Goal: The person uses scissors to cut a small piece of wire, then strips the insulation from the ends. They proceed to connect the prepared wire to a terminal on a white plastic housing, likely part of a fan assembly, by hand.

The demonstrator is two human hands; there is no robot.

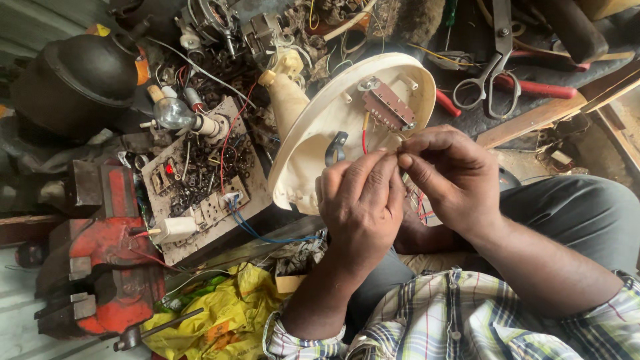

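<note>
A cream plastic fan base [313, 130] lies upturned in front of me, its hollow underside showing a brown switch board [389, 107], a grey cable clamp [336, 147] and red and yellow wires. My left hand [360, 203] and my right hand [450, 173] meet just below the switch board. Both pinch a thin wire end [395, 153] between thumb and fingertips. The wire itself is mostly hidden by my fingers.
A red bench vise [100, 260] stands at the left, a wooden board with a bulb [172, 113] and loose metal parts beside it. Scissors [493, 67] and red-handled pliers [533, 87] lie at the back right. A yellow plastic bag [220, 313] sits below; a dark round casing [77, 80] is far left.
</note>
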